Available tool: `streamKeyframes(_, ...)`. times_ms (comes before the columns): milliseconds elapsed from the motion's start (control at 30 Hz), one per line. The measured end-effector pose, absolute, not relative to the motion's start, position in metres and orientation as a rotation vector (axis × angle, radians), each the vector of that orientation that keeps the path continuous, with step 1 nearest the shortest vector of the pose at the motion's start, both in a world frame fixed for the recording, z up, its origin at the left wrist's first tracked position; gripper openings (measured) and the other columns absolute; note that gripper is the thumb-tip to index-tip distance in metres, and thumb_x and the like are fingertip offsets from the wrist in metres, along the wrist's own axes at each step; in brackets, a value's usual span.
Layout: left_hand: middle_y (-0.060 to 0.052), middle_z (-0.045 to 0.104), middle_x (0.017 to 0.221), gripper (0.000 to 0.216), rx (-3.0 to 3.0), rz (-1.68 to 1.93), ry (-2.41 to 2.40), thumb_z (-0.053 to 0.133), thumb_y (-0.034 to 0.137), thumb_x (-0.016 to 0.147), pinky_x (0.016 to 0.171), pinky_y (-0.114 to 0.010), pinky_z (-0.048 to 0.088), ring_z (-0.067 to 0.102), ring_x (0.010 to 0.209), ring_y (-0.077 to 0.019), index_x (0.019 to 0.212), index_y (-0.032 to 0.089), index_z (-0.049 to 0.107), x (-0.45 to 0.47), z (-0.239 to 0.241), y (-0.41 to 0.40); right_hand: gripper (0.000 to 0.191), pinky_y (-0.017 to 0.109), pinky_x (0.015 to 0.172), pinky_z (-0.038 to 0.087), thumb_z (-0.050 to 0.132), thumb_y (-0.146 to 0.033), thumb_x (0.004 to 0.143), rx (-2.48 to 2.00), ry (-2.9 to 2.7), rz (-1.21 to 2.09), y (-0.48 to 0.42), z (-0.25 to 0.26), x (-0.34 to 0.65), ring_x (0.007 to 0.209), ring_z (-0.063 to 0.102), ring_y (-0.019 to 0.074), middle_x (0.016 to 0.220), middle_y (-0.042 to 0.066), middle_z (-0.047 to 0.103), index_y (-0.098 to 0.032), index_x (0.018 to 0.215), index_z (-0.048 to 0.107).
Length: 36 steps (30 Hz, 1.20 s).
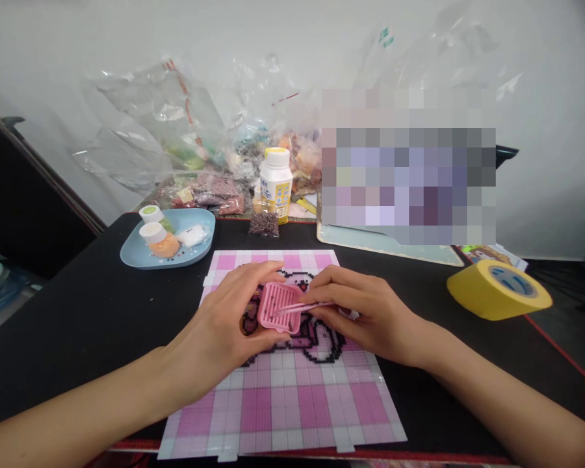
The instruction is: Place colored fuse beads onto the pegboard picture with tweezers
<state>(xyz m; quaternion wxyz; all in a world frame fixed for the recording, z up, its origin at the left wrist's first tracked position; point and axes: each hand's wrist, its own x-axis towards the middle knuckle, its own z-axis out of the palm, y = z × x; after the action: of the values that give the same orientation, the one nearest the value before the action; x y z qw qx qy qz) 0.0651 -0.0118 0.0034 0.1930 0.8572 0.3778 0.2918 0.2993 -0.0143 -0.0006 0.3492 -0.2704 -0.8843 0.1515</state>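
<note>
A small pink ridged tray (276,300) is held by its edges between the thumb and fingers of my left hand (229,312). My right hand (365,309) pinches pink tweezers (312,306), whose tips reach into the tray. A few tiny dark beads seem to lie in the tray's grooves. Under both hands is a pink and white checkered pegboard (297,409) bearing a picture outlined in black beads. My hands and the tray cover part of that picture.
A blue plate (131,257) with small jars stands at the left. Behind are a white bottle (276,185), a bag of dark beads (264,224) and plastic bags (209,192). Yellow tape (472,292) lies at the right, near a pale board (419,253). The area above that board is pixelated.
</note>
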Motion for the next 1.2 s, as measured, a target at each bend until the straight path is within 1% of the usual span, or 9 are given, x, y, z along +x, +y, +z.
streamKeyframes(133, -0.003, 0.061, 0.122, 0.067, 2.449, 0.839, 1.065, 0.074, 0.030, 0.076, 0.100, -0.040, 0.046, 0.057, 0.116, -0.0223, 0.131, 0.031, 0.036, 0.064, 0.003, -0.011, 0.017, 0.023, 0.066, 0.051, 0.052, -0.015, 0.091, -0.707, -2.255, 0.379, -0.014, 0.003, 0.302, 0.079, 0.059, 0.0116, 0.091, 0.006, 0.062, -0.016, 0.105, 0.062)
streamKeyframes(233, -0.002, 0.062, 0.122, 0.062, 2.472, 0.886, 1.078, 0.072, 0.031, 0.079, 0.100, -0.037, 0.046, 0.058, 0.115, -0.0206, 0.131, 0.030, 0.038, 0.063, 0.004, -0.010, 0.014, 0.023, 0.062, 0.050, 0.054, -0.016, 0.090, -0.731, -2.235, 0.355, -0.013, 0.007, 0.306, 0.075, 0.059, 0.0121, 0.086, 0.006, 0.064, -0.016, 0.100, 0.063)
streamKeyframes(367, -0.001, 0.063, 0.120, 0.066, 2.460, 0.932, 1.126, 0.074, 0.031, 0.077, 0.100, -0.033, 0.045, 0.058, 0.114, -0.0192, 0.132, 0.028, 0.038, 0.063, 0.005, -0.009, 0.010, 0.020, 0.053, 0.045, 0.057, -0.022, 0.089, -0.817, -2.266, 0.357, -0.012, 0.012, 0.315, 0.068, 0.057, 0.0107, 0.082, 0.005, 0.064, -0.017, 0.093, 0.065)
streamKeyframes(500, -0.001, 0.064, 0.119, 0.067, 2.460, 0.919, 1.150, 0.074, 0.029, 0.077, 0.100, -0.032, 0.045, 0.058, 0.114, -0.0186, 0.132, 0.028, 0.037, 0.063, 0.005, -0.010, 0.009, 0.018, 0.049, 0.039, 0.061, -0.024, 0.088, -0.837, -2.314, 0.398, -0.010, 0.013, 0.320, 0.061, 0.051, 0.0081, 0.077, 0.003, 0.064, -0.017, 0.088, 0.066)
streamKeyframes(633, -0.002, 0.063, 0.121, 0.066, 2.454, 0.898, 1.149, 0.074, 0.030, 0.077, 0.101, -0.036, 0.045, 0.057, 0.116, -0.0204, 0.132, 0.029, 0.037, 0.063, 0.006, -0.010, 0.014, 0.019, 0.049, 0.038, 0.061, -0.029, 0.088, -0.845, -2.382, 0.422, -0.010, 0.014, 0.322, 0.057, 0.049, 0.0077, 0.074, 0.003, 0.062, -0.017, 0.084, 0.068)
streamKeyframes(767, -0.002, 0.063, 0.122, 0.065, 2.449, 0.888, 1.151, 0.072, 0.030, 0.078, 0.101, -0.039, 0.045, 0.057, 0.117, -0.0221, 0.132, 0.030, 0.036, 0.063, 0.007, -0.010, 0.014, 0.019, 0.050, 0.038, 0.062, -0.029, 0.087, -0.848, -2.422, 0.446, -0.010, 0.015, 0.323, 0.059, 0.051, 0.0081, 0.074, 0.003, 0.061, -0.017, 0.085, 0.069)
streamKeyframes(933, -0.001, 0.063, 0.120, 0.065, 2.443, 0.913, 1.136, 0.073, 0.030, 0.078, 0.100, -0.036, 0.045, 0.058, 0.115, -0.0203, 0.132, 0.031, 0.037, 0.063, 0.006, -0.011, 0.011, 0.018, 0.050, 0.038, 0.064, -0.025, 0.086, -0.833, -2.423, 0.455, -0.010, 0.014, 0.322, 0.060, 0.051, 0.0082, 0.074, 0.003, 0.060, -0.016, 0.085, 0.069)
streamKeyframes(1200, 0.000, 0.062, 0.121, 0.063, 2.427, 0.893, 1.141, 0.072, 0.028, 0.078, 0.101, -0.033, 0.044, 0.057, 0.114, -0.0189, 0.131, 0.029, 0.037, 0.064, 0.007, -0.012, 0.011, 0.019, 0.051, 0.037, 0.064, -0.025, 0.086, -0.820, -2.430, 0.460, -0.010, 0.013, 0.322, 0.059, 0.050, 0.0074, 0.074, 0.003, 0.060, -0.015, 0.085, 0.069)
